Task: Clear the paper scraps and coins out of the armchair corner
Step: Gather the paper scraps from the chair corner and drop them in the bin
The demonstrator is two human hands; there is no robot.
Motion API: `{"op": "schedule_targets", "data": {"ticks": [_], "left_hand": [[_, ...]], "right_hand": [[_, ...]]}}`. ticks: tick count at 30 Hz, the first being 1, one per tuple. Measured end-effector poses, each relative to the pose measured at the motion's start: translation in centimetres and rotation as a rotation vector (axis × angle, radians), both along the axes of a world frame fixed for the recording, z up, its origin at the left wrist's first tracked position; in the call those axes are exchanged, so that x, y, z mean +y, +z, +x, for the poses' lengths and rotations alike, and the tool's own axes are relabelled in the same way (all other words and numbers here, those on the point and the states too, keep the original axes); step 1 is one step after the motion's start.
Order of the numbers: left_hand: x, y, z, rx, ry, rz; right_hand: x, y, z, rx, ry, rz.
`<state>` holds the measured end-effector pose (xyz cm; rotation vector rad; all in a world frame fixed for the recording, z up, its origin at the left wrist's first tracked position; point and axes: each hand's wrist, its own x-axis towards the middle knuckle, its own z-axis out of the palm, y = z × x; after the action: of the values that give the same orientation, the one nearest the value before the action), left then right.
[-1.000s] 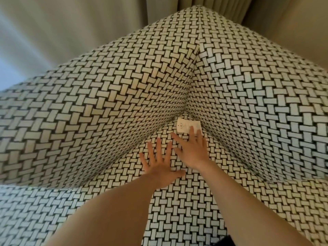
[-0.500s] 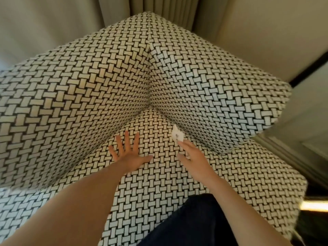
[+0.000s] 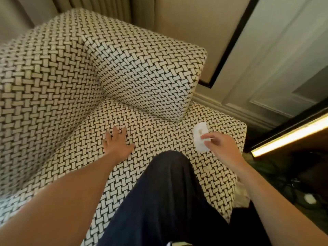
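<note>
My right hand (image 3: 221,146) pinches a small white paper scrap (image 3: 200,134) and holds it above the front right part of the armchair seat (image 3: 150,132), well away from the corner. My left hand (image 3: 117,142) lies flat on the seat with straight, spread fingers, in front of the armchair corner (image 3: 103,96) where the backrest and armrest meet. I see no paper or coins in the corner itself.
The armchair has a black-and-white woven pattern; its armrest (image 3: 150,68) rises to the right of the corner. My knee in dark trousers (image 3: 168,183) rests on the seat's front. A wall with a black-framed panel (image 3: 229,41) and a lit strip (image 3: 291,134) lie to the right.
My right hand has lifted the paper scrap out of the corner and carried it to the right and toward me. My left hand stays flat on the seat. The view has swung right.
</note>
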<state>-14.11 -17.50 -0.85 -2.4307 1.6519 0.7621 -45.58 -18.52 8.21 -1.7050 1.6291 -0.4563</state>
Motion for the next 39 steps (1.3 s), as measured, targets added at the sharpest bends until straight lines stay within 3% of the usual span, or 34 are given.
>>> {"op": "schedule_targets", "data": {"ticks": [5, 8, 13, 23, 27, 33, 37, 39], "left_hand": [[1.2, -0.7, -3.7, -0.036, -0.402, -0.012], [1.5, -0.3, -5.4, -0.066, -0.533, 0.023], [1.6, 0.3, -6.1, -0.076, -0.514, 0.052], [0.0, 1.5, -7.4, 0.119, -0.349, -0.105], [-1.8, 3.6, -9.1, 0.322, -0.386, -0.113], [-3.8, 6.7, -14.5, 0.468, -0.378, -0.127], [-3.3, 7.8, -21.4, 0.577, -0.519, -0.058], [-2.5, 8.0, -24.6, 0.620, -0.581, -0.002]], "right_hand": [[3.5, -3.4, -3.7, 0.055, -0.115, 0.039], [5.2, -4.9, -4.6, 0.037, -0.129, 0.081], [6.3, -6.6, -3.3, 0.009, -0.006, 0.082], [7.1, -9.3, -0.6, 0.078, -0.172, -0.150], [7.2, -8.3, -1.3, -0.038, -0.281, -0.105], [7.2, -5.6, -5.3, -0.263, -0.568, 0.088], [8.2, -4.0, -9.0, -0.839, -0.965, 0.276], [8.7, -4.2, -10.8, -0.998, -1.081, 0.311]]}}
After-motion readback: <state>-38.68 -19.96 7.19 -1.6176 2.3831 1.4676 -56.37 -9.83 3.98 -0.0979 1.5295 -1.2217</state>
